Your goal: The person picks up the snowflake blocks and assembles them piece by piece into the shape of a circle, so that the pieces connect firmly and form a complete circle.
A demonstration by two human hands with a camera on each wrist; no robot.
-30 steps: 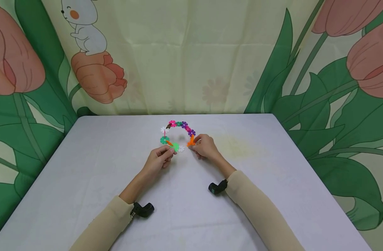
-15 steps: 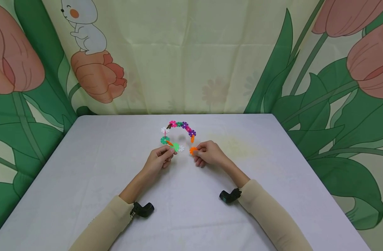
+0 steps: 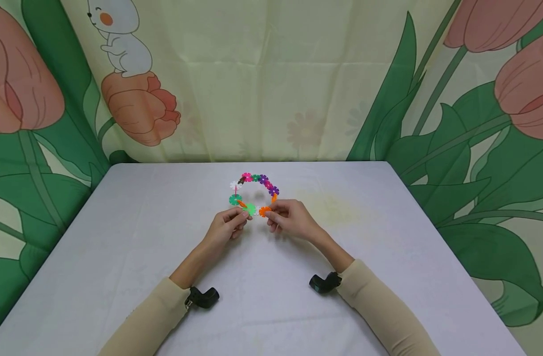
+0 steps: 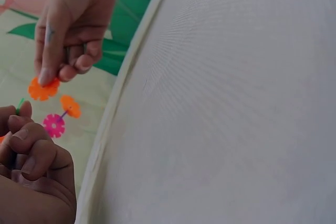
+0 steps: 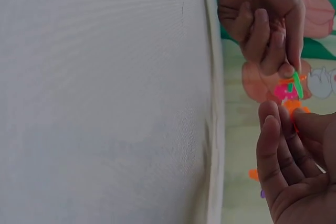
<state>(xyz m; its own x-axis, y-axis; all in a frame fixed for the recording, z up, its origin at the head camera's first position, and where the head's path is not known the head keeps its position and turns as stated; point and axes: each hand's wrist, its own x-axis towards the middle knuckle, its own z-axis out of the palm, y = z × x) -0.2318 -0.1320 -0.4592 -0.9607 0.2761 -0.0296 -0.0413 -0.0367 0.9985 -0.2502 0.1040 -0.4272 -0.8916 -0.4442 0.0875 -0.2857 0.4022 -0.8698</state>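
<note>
A curved chain of notched plastic snowflake discs, in pink, purple, green, white, brown and orange, forms a ring between my hands; its far arc shows a purple disc (image 3: pixel 273 190). My left hand (image 3: pixel 227 226) pinches the light green disc (image 3: pixel 250 209) at the near left, which appears edge-on in the right wrist view. My right hand (image 3: pixel 293 217) pinches an orange disc (image 3: pixel 264 211) between thumb and fingers. Its edge meets the white disc beside the light green one, which is partly covered. In the left wrist view a pink disc (image 4: pixel 53 125) hangs below the orange disc (image 4: pixel 43 90).
A white cloth covers the table (image 3: pixel 262 296), with a faint yellowish stain (image 3: pixel 335 210) to the right of my hands. Behind it hangs a printed curtain (image 3: pixel 262 99) with tulips and a white animal. Each wrist wears a small black camera (image 3: pixel 203 297).
My right hand first shifts back and right with the orange disc turning to face the camera, then moves left until that disc meets the white one. My left hand stays in place.
</note>
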